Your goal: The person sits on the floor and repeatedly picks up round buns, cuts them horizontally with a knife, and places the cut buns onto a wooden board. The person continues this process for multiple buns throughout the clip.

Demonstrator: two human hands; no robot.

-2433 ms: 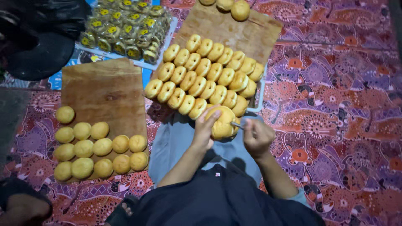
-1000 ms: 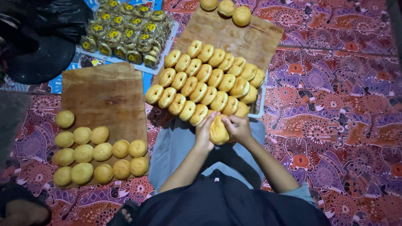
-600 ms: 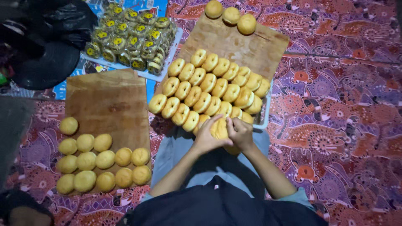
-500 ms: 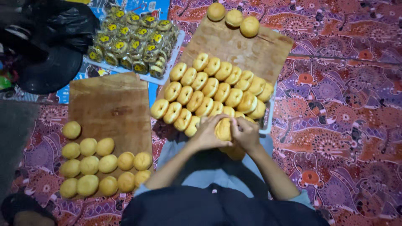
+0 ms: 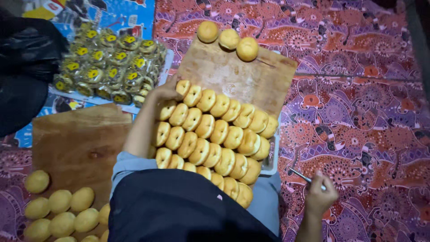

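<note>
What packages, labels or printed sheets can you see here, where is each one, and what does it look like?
Wrapped pastries: upper left, a stack of small round clear packets, each with a yellow and black label.
Printed sheet: under that stack, top left, flat, mostly blue with red and yellow patches.
Black plastic bag: far left edge, crumpled and shiny, no label visible.

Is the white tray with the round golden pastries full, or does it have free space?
Full: the white tray holds rows of golden pastries packed edge to edge; left hand touches the far row.
</note>
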